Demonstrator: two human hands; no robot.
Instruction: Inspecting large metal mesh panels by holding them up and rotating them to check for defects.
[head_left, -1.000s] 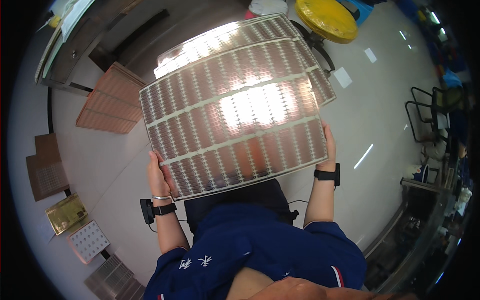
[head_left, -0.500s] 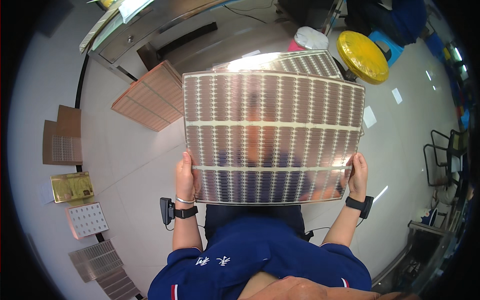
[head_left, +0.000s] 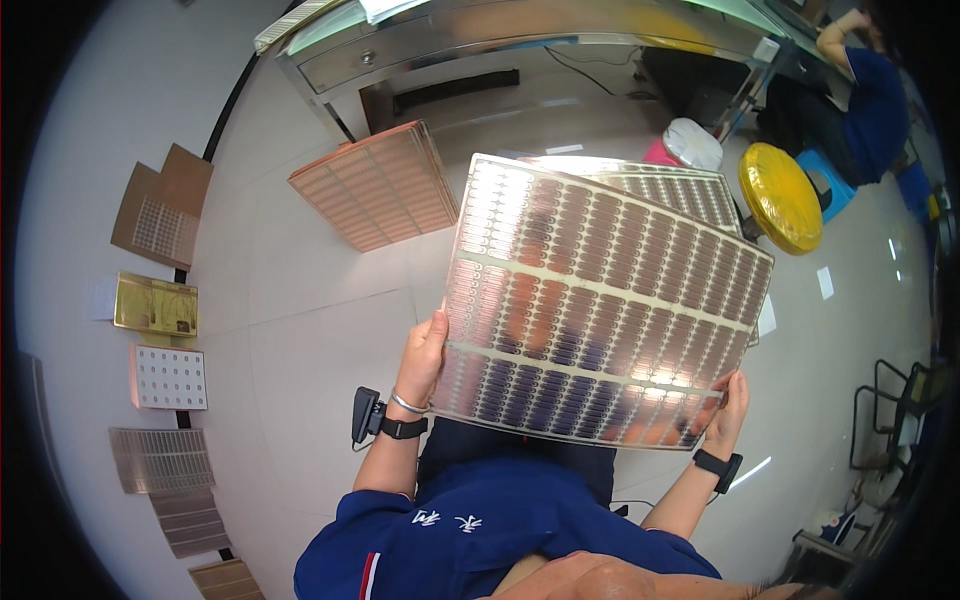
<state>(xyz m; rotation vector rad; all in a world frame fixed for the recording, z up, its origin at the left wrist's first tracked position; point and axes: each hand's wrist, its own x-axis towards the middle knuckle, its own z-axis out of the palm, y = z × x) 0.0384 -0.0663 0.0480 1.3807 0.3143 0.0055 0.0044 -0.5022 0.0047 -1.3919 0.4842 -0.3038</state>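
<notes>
A large shiny panel (head_left: 600, 290), reddish-brown with rows of small elongated shapes and pale bands between them, is held up in front of me at a tilt, its right side lower. My left hand (head_left: 424, 348) is closed on its left edge near the lower corner, thumb on the front. My right hand (head_left: 733, 408) grips the lower right edge, its other fingers partly hidden behind the panel. Beyond it, a similar patterned panel (head_left: 690, 195) shows in part; the held one covers the rest. To the left of that, a stack of copper-coloured panels (head_left: 385, 190) stands on the floor.
A metal desk (head_left: 430, 55) with a drawer runs along the far side. A yellow-covered stool (head_left: 780, 198), a white-topped stool (head_left: 692, 143) and a seated person (head_left: 872, 115) are at the far right. Several panels lean along the left wall, among them a gold-coloured one (head_left: 155, 305).
The held panel has tipped clockwise, its right side dropping and its left side rising. My right hand has moved lower, and my left hand has shifted right in view. The whole view has turned somewhat left.
</notes>
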